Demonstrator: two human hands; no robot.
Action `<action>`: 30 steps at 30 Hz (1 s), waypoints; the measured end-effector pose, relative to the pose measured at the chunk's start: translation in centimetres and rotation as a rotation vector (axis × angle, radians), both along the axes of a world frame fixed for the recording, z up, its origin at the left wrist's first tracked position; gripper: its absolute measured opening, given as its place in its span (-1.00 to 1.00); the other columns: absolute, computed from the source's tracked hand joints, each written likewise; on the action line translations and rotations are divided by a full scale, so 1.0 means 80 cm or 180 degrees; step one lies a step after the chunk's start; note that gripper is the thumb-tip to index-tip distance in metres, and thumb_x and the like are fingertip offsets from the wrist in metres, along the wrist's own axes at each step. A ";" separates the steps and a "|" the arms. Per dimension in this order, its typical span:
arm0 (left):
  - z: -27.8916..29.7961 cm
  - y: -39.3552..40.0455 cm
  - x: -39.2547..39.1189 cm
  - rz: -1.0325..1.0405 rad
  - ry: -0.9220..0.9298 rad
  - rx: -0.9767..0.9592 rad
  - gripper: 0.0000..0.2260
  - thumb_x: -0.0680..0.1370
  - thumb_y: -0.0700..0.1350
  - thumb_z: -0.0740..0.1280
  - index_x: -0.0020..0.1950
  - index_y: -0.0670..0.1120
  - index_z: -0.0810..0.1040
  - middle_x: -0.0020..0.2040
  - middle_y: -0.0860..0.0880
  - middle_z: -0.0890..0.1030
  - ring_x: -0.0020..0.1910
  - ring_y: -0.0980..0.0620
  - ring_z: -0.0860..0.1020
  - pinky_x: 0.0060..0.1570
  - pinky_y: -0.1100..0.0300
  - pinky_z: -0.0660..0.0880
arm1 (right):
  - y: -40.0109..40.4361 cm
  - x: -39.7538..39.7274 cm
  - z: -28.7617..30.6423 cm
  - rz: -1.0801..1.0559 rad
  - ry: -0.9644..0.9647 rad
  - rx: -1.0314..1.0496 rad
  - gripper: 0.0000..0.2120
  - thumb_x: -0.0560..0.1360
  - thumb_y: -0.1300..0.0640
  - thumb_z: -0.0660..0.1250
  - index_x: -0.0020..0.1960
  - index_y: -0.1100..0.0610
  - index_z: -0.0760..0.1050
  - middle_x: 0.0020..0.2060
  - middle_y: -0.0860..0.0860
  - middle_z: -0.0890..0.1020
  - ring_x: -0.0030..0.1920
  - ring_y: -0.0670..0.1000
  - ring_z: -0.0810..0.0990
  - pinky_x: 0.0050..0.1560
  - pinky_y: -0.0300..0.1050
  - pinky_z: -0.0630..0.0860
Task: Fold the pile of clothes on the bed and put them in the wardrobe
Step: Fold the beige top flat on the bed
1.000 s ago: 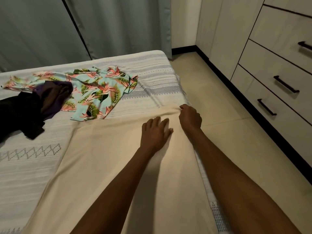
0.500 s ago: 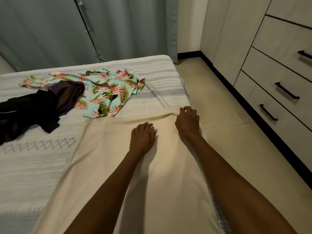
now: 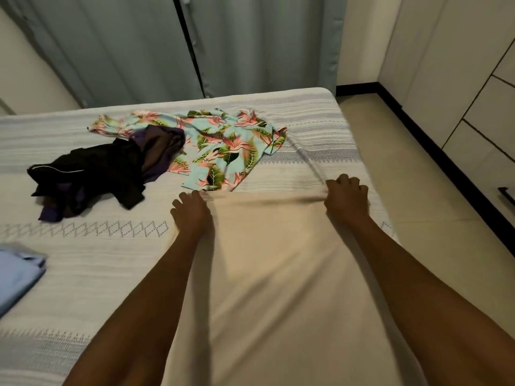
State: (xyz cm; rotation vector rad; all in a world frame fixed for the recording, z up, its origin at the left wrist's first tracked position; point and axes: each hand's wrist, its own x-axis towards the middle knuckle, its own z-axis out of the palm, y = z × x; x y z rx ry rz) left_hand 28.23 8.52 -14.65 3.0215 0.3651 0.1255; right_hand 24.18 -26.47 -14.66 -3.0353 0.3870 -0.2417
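Spreading out on the bed (image 3: 320,140) near its right edge, a cream cloth (image 3: 278,274) lies flat, running from the person toward its far edge. Left hand (image 3: 191,211) sits at the far-left corner, fingers curled over the hem, apparently pinching it. Right hand (image 3: 347,195) grasps the far-right corner, fingers bunched on the fabric; a slight ridge runs between the two grips. Likely reason: holding both far corners keeps the edge taut and square so it can be brought back toward the body for a clean fold. Beyond it, just touching the far edge, a floral garment (image 3: 223,143) lies crumpled, with a dark clothes heap (image 3: 97,174) overlapping its left side — both unfolded. A folded blue item (image 3: 16,274) sits well apart at left. Wardrobe drawers (image 3: 487,107) stand right of the bed, across the floor.
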 end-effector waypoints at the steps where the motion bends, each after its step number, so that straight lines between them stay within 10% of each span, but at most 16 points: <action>1: -0.002 0.007 0.005 -0.0054 0.0032 0.0050 -0.68 0.64 -0.07 0.21 0.35 -0.17 0.37 0.29 -0.27 0.43 0.25 -0.31 0.41 0.21 -0.11 0.37 | -0.001 0.000 -0.003 0.0029 -0.0090 -0.0055 -0.73 0.44 0.20 0.29 0.12 0.13 0.56 0.08 0.15 0.54 0.13 0.25 0.45 0.10 0.12 0.34; 12: 0.009 0.047 0.028 0.0046 -0.1339 -0.1376 -0.87 0.60 -0.03 0.31 -0.01 -0.08 0.52 -0.03 -0.08 0.63 -0.03 -0.15 0.58 0.01 -0.11 0.53 | 0.004 0.015 -0.010 -0.0321 -0.0982 -0.0090 -0.87 0.53 0.14 0.33 0.03 0.08 0.63 -0.01 0.09 0.59 0.08 0.22 0.50 0.07 0.13 0.33; 30: 0.020 0.101 -0.164 -0.0594 -0.0316 -0.1953 -0.68 0.67 -0.13 0.20 0.41 -0.18 0.45 0.33 -0.18 0.51 0.30 -0.14 0.47 0.27 0.12 0.34 | 0.233 -0.147 -0.013 0.1910 -0.1057 0.1140 -0.82 0.41 0.15 0.43 -0.01 -0.02 0.66 -0.04 -0.05 0.63 0.10 0.08 0.57 0.01 -0.02 0.47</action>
